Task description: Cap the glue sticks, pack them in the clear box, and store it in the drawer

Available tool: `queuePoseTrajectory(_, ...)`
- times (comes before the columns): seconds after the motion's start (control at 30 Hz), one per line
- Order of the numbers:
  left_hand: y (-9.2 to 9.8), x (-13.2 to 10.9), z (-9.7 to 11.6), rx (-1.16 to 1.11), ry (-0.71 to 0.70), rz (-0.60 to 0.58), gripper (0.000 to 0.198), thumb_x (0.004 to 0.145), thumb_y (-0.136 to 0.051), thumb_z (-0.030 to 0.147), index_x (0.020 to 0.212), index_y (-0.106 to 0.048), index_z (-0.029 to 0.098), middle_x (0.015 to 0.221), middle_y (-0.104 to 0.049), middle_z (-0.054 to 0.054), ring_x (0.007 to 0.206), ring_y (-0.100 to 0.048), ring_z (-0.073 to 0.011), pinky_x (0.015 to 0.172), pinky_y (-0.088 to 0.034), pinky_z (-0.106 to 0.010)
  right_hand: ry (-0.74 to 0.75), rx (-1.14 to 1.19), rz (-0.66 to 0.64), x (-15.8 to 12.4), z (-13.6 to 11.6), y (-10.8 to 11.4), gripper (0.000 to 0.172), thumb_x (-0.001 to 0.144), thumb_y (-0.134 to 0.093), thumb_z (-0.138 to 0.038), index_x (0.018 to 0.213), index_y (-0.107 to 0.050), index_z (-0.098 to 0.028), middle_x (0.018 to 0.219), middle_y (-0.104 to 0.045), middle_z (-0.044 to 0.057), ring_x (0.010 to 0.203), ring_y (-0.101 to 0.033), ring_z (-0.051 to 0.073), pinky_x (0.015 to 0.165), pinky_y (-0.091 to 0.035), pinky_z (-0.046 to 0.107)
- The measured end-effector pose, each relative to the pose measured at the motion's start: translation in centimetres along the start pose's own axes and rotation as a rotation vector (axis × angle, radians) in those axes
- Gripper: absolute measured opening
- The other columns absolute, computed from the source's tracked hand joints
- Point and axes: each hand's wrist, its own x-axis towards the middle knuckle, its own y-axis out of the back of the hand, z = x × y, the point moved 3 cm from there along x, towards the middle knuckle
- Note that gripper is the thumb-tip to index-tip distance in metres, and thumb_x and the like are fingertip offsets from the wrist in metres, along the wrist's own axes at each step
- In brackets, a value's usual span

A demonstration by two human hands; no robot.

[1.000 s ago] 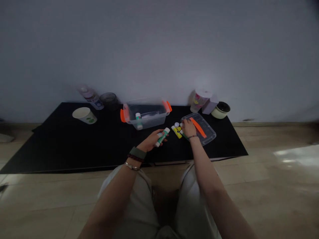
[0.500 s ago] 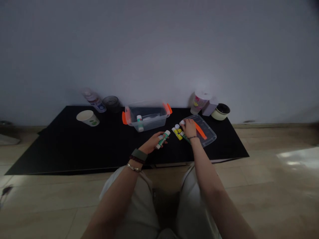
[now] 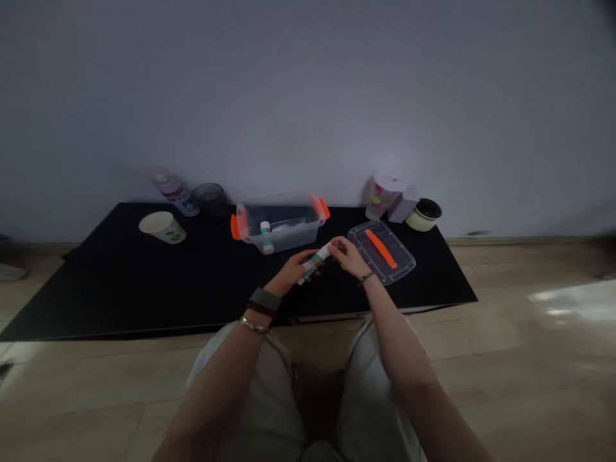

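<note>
My left hand is closed round a green and white glue stick, held slanting above the black mat. My right hand has its fingers closed against the stick's white upper end; the sticks it was among are hidden under it, and I cannot make out what it holds. Just behind stands a clear plastic box with orange latches, and a green and white glue stick leans against its front wall. The box's clear lid with an orange handle lies flat to the right of my hands.
A paper cup lies at the back left, with a tilted bottle and a dark round container behind it. At the back right stand a printed cup, a small pale box and a cream bowl. Tiled floor surrounds the mat.
My right hand has left the spot by the lid and moved left to the tip of the glue stick in my left hand. The yellow and green sticks no longer show on the mat.
</note>
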Motion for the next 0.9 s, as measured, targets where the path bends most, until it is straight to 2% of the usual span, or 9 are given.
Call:
queuePoseTrajectory(0.2, 0.0, -0.1, 0.3, 0.044, -0.015, -0.040, 0.066, 0.072, -0.080, 0.047, 0.126, -0.063, 0.014, 0.107, -0.072, -0.013, 0.068, -0.068, -0.0139, 0.049, -0.044, -0.019, -0.024, 0.007, -0.051, -0.5, -0.8, -0.7, 0.029, 0.085, -0.059, -0.049, 0.088, -0.055, -0.021, 0.070, -0.057, -0.003, 0.058, -0.052, 0.010, 0.056, -0.041, 0.023)
queuePoseTrajectory(0.43, -0.3, -0.4, 0.4, 0.085, -0.045, -0.053, 0.065, 0.074, -0.080, 0.042, 0.128, -0.057, 0.012, 0.096, -0.072, -0.011, 0.069, -0.069, -0.0153, 0.048, -0.045, -0.018, -0.117, 0.052, -0.104, -0.9, -1.0, -1.6, 0.016, 0.086, -0.052, -0.038, 0.082, -0.047, -0.023, 0.060, -0.050, -0.006, 0.053, -0.048, 0.011, 0.049, -0.034, 0.021)
queuePoseTrajectory(0.6, -0.4, -0.5, 0.7, -0.089, -0.062, -0.014, 0.056, 0.081, -0.071, 0.047, 0.125, -0.056, 0.016, 0.119, -0.067, -0.014, 0.068, -0.071, -0.0161, 0.043, -0.044, -0.018, -0.174, 0.175, -0.052, -0.7, -0.6, -2.0, 0.019, 0.086, -0.047, -0.040, 0.078, -0.047, -0.023, 0.055, -0.040, -0.007, 0.046, -0.037, 0.009, 0.043, -0.025, 0.020)
queuePoseTrajectory(0.7, -0.4, -0.5, 1.1, -0.250, -0.042, -0.027, 0.049, 0.088, -0.058, 0.052, 0.123, -0.057, 0.017, 0.122, -0.066, -0.014, 0.075, -0.074, -0.0194, 0.048, -0.050, -0.022, -0.241, 0.273, 0.045, -0.5, -0.2, -2.3, 0.021, 0.086, -0.043, -0.042, 0.078, -0.045, -0.023, 0.053, -0.037, -0.007, 0.043, -0.032, 0.009, 0.042, -0.021, 0.020)
queuePoseTrajectory(0.8, -0.2, -0.5, 1.3, -0.258, -0.083, 0.022, 0.049, 0.089, -0.055, 0.055, 0.118, -0.061, 0.016, 0.112, -0.071, -0.013, 0.072, -0.073, -0.0196, 0.054, -0.053, -0.025, -0.312, 0.248, 0.095, -0.6, 0.3, -2.6, 0.023, 0.089, -0.037, -0.040, 0.076, -0.045, -0.023, 0.050, -0.035, -0.007, 0.042, -0.032, 0.011, 0.041, -0.022, 0.022)
queuePoseTrajectory(0.9, 0.0, -0.3, 1.0, -0.132, -0.154, 0.137, 0.051, 0.087, -0.052, 0.060, 0.098, -0.067, 0.012, 0.089, -0.075, -0.011, 0.061, -0.070, -0.0180, 0.051, -0.048, -0.024, -0.193, 0.054, 0.142, -0.7, 0.2, -2.9, 0.027, 0.091, -0.039, -0.040, 0.069, -0.044, -0.024, 0.055, -0.039, -0.004, 0.051, -0.040, 0.013, 0.045, -0.030, 0.025)
